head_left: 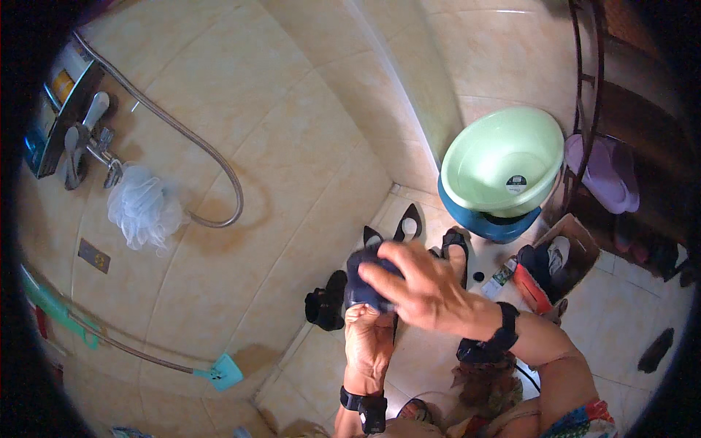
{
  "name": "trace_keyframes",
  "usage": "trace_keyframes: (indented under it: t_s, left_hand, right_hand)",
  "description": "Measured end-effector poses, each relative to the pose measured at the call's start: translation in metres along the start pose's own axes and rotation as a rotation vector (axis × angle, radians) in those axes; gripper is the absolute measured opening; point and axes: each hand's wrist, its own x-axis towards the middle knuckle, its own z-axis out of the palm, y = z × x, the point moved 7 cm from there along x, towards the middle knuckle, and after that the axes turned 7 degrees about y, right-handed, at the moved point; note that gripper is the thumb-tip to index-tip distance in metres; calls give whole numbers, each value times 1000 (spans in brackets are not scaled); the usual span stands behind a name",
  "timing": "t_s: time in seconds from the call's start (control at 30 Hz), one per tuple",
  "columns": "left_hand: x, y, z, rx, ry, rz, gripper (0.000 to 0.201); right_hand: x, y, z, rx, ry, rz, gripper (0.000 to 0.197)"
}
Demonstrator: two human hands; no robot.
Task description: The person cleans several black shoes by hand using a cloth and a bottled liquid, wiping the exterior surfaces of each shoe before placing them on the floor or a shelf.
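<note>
A dark navy item (371, 279), soft-looking and partly covered by my fingers, is raised over the floor; its exact kind I cannot make out. My left hand (367, 342) pinches its lower edge. Across its right side bend the fingers of my right hand (427, 288), slightly smeared by motion. Just beyond my hands are a black pointed flat shoe (411, 219) and another black shoe (454, 239) that has a pale insole. To the left of them, a pair of black shoes (326, 301) stands by the wall.
A pale green basin (467, 164) rests on a blue one (485, 225) at the back. Beside it are a cardboard box (584, 244) with shoes and a dark rack (635, 124) with purple slippers (607, 175). A shower hose (219, 164) and white bath puff (144, 208) hang left.
</note>
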Motion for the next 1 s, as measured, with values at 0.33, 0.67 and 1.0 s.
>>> trace_keyframes:
  t_s: [0.33, 0.67, 1.0]
  left_hand:
    - [-1, 4, -7, -25, 3, -17, 41]
    - [-2, -1, -19, -62, -196, -16, 32]
    - [-2, -5, -2, -91, 44, -70, 34]
  right_hand:
    - [1, 10, 4, 4, 33, -80, 43]
    - [0, 1, -1, -52, 22, -121, 36]
    - [-14, -9, 5, -60, 15, -169, 32]
